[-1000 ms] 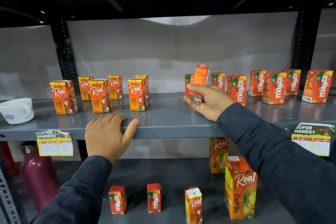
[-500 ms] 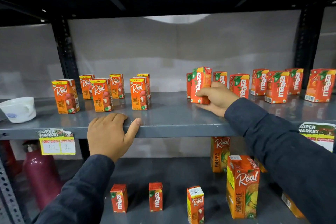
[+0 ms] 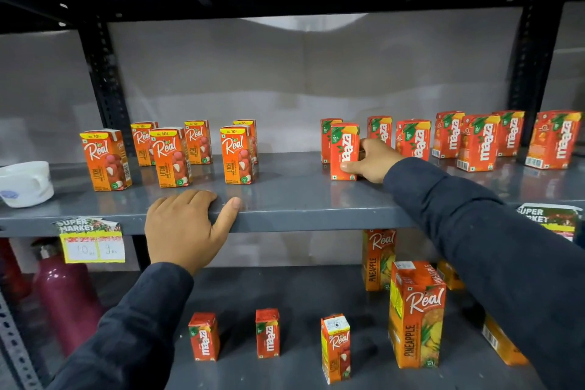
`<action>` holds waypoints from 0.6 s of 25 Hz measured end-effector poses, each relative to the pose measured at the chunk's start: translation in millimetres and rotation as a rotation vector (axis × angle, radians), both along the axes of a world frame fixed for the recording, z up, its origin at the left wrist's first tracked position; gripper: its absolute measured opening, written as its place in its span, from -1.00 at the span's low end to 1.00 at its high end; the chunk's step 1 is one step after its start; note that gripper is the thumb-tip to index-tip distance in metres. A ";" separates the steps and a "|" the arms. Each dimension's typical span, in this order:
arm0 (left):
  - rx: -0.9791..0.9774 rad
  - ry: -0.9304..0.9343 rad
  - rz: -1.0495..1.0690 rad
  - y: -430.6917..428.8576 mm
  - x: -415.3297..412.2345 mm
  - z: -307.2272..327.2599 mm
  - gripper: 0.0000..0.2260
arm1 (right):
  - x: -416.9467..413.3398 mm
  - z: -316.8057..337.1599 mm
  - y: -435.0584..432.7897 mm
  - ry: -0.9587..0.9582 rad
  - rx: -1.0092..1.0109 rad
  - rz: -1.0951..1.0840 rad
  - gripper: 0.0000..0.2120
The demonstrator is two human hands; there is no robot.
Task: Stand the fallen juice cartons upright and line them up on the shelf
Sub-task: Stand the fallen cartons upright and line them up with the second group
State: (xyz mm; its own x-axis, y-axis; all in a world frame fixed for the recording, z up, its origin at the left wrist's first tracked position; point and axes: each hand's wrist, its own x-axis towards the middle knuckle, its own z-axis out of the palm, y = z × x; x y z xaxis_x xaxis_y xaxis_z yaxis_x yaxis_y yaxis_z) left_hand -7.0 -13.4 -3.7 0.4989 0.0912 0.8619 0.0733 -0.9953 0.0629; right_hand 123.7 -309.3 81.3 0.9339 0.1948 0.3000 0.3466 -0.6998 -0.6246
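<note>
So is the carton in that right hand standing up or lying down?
Standing up. The carton sits with its base flat on the shelf, the right hand gripping its side.

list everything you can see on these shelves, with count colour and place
small Real litchi cartons: six, orange, upright, middle shelf left
small Maaza cartons: nine, red-orange, upright, middle shelf right
held Maaza carton: frontmost of those nine, standing on the grey metal shelf
white ceramic cup: one, middle shelf far left
price labels: two, yellow and white, shelf front edge
lower-shelf small cartons: three, two Maaza, one Real
pineapple Real cartons: at least two, orange, lower shelf right
maroon bottle: one, lower left
left hand: resting on shelf edge
right hand: gripping the held carton
</note>
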 end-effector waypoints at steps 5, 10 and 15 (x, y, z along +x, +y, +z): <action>-0.002 0.015 0.000 -1.1 -1.7 0.8 -0.37 | -4.6 -4.2 1.5 -0.032 -0.005 0.002 -0.55; -0.010 0.034 0.001 -2.2 -3.9 1.7 -0.40 | -6.0 -5.7 3.9 -0.064 -0.126 -0.036 -0.58; -0.021 0.047 -0.002 -4.4 -5.2 3.0 -0.40 | -2.5 -7.4 5.6 -0.064 -0.192 -0.080 -0.58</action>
